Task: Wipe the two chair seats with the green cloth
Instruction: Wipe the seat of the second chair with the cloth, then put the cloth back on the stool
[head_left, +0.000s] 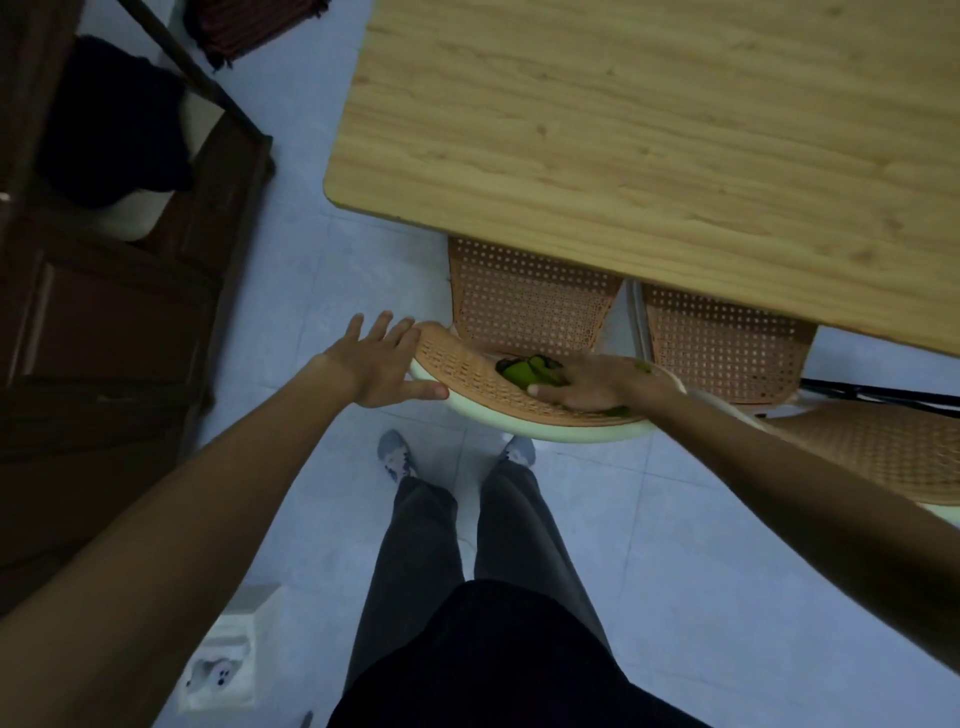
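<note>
You are looking straight down at your own two arms reaching to a chair tucked under a desk (649, 119) with a pale wood-grain top. Your right hand (592, 387) presses the green cloth (527, 371) flat against the curved backrest (467, 382) of the left chair, near the top rail. The cloth is bright lime green, crumpled into soft folds, and mostly hidden under your palm; a bunch of it shows at your fingertips, and small green scraps peek out by your wrist. Your right fingers (553, 395) lie extended and close together on top of the cloth, pressing rather than gripping.

Your left hand (376, 371) rests on the left end of the same backrest, fingers (387, 325) spread apart, thumb laid along the cream-coloured rim (519, 423).

The chair is orange-tan plastic woven in a fine lattice of small square holes. Its seat (524, 301) lies just beyond the backrest, partly under the desk edge. A second matching seat (727, 343) sits just beside it on the right, also partly under the desk, with its backrest (883, 452) showing at the right edge.

Below are your dark trousers (467, 545) and grey shoes (397, 457) on a pale tiled floor (311, 260). Dark wooden furniture (104, 312) stands to the left.
</note>
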